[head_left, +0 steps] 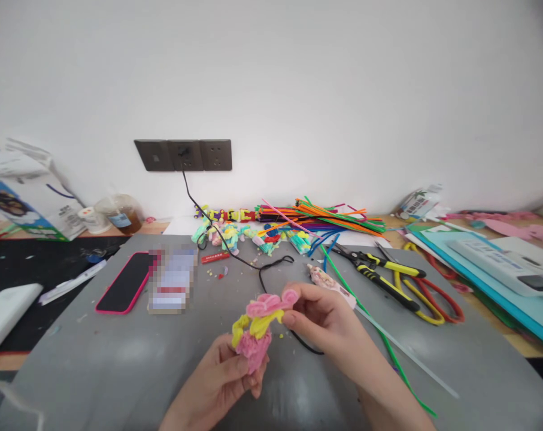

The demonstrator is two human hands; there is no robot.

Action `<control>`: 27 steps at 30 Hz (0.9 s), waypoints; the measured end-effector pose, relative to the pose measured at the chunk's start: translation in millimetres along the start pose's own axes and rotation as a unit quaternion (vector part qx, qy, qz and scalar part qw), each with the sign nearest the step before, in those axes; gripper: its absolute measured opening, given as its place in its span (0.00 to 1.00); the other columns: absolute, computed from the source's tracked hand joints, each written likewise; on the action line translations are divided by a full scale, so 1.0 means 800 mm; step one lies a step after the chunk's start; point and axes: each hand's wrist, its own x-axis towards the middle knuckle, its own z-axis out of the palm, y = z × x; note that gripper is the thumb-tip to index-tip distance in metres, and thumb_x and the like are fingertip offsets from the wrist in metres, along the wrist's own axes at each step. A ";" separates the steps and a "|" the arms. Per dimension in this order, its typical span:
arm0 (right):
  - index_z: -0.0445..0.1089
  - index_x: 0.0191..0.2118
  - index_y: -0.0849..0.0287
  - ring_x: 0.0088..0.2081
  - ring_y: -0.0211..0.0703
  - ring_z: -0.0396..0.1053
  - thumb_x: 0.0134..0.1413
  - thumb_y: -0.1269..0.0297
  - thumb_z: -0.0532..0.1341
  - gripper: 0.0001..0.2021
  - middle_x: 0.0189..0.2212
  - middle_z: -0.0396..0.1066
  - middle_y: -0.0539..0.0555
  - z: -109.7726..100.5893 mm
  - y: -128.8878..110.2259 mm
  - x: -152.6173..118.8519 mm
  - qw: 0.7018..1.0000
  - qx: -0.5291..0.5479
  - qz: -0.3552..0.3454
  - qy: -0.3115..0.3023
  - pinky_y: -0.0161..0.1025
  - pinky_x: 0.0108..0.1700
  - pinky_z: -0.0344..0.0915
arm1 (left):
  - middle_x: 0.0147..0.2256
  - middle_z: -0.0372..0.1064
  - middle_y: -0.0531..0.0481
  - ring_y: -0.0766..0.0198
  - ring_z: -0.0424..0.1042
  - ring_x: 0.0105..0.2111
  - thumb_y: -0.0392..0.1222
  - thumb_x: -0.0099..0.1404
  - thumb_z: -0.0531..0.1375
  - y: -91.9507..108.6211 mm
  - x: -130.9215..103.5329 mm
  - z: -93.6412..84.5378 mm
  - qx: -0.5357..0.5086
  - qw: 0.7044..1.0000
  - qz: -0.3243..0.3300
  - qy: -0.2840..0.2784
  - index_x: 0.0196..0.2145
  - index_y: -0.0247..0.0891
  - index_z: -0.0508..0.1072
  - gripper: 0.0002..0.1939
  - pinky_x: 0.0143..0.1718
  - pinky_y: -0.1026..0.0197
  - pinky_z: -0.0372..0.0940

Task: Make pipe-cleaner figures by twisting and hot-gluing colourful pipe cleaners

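Note:
Low in the middle of the view I hold a pink and yellow pipe-cleaner figure (pixel 254 350) above the grey mat. My left hand (pixel 220 377) is closed around its fuzzy pink lower part. Between thumb and fingers, my right hand (pixel 325 320) pinches the rounded pink end at the upper right of the figure, next to a yellow strand. The fingers partly cover both gripped spots. Just beyond my right hand lies a small pale pink decorated object (pixel 322 278), whose kind I cannot make out. A green pipe cleaner (pixel 394 353) runs past my right forearm.
On the grey mat (pixel 118 371) are pliers (pixel 383 281), a pink-edged phone (pixel 126 284), another phone with a blurred screen (pixel 172 287) and a black cable (pixel 264 281). Behind lie a pipe-cleaner bundle (pixel 343 218) and several small colourful figures (pixel 228 233). A drink cup (pixel 123 215) stands left.

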 end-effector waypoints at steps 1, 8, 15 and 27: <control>0.69 0.29 0.58 0.26 0.36 0.56 0.55 0.53 0.68 0.15 0.24 0.62 0.46 0.000 0.000 0.000 1.000 -0.005 -0.001 0.003 0.34 0.28 0.53 | 0.22 0.67 0.53 0.72 0.64 0.22 0.48 0.51 0.75 0.001 0.000 0.001 0.002 1.000 -0.001 -0.001 0.29 0.34 0.79 0.16 0.25 0.70 0.65; 0.69 0.29 0.59 0.27 0.36 0.56 0.55 0.55 0.69 0.14 0.24 0.63 0.46 0.001 0.001 0.001 1.000 -0.013 0.005 0.006 0.34 0.29 0.54 | 0.22 0.67 0.54 0.72 0.65 0.23 0.48 0.49 0.76 0.005 0.000 0.007 0.001 1.000 -0.006 0.015 0.31 0.35 0.80 0.17 0.27 0.69 0.69; 0.70 0.29 0.59 0.27 0.36 0.56 0.54 0.53 0.69 0.15 0.25 0.63 0.47 0.003 0.004 0.004 1.000 -0.005 0.020 0.012 0.35 0.30 0.54 | 0.22 0.67 0.54 0.72 0.65 0.23 0.47 0.49 0.76 0.006 0.001 0.007 0.005 1.000 -0.010 0.021 0.31 0.34 0.81 0.16 0.27 0.69 0.71; 0.69 0.35 0.56 0.26 0.37 0.62 0.52 0.48 0.69 0.17 0.25 0.66 0.47 -0.002 0.014 0.008 0.997 0.024 -0.004 0.078 0.33 0.28 0.59 | 0.27 0.72 0.50 0.67 0.68 0.27 0.53 0.52 0.73 0.010 0.008 0.002 0.158 0.964 0.142 0.161 0.31 0.36 0.79 0.18 0.31 0.66 0.69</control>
